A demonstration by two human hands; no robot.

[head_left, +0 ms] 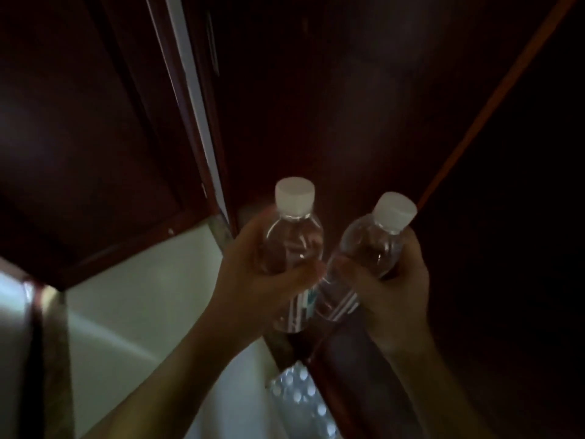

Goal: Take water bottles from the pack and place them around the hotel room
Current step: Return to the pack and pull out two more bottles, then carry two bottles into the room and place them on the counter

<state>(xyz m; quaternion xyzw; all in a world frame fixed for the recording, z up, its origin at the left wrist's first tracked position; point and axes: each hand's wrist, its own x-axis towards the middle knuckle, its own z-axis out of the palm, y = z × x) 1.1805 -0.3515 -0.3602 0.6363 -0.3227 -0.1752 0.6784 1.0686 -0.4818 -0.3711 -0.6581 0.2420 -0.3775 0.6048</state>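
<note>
With each bottle gripped by one of the hands, left hand holding left bottle and right hand holding right bottle, they nearly touch. Dim light; a knock could loosen either grip, dropping one onto the pack.

You grip one capped bottle in your left hand, another bottle in your right hand, above the pack.

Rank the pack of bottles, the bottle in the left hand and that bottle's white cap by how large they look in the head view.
1. Pack of bottles, though cut off at the frame's bottom and farther away, so its lead over the bottle is unsure.
2. Bottle in the left hand.
3. White cap, clearly smallest.
</note>
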